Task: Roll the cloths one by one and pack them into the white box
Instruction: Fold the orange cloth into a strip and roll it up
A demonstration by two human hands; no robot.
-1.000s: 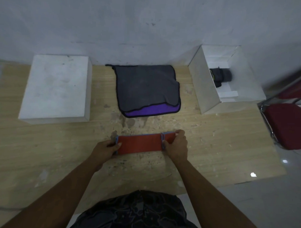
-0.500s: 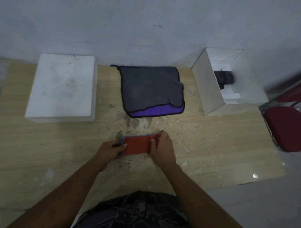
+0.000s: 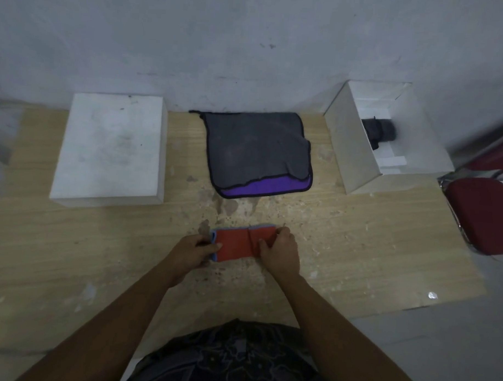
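My left hand (image 3: 195, 252) pinches the left end of the folded red cloth (image 3: 232, 245), fingers curled round its edge; my right hand (image 3: 279, 252) grips the right end. The cloth lies on the counter (image 3: 357, 236) close to me, well apart from the open white box (image 3: 350, 148) at far right, which holds one dark rolled cloth (image 3: 382, 131).

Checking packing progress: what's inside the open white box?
One dark rolled cloth lies in the open white box; its near wall hides part of the floor.
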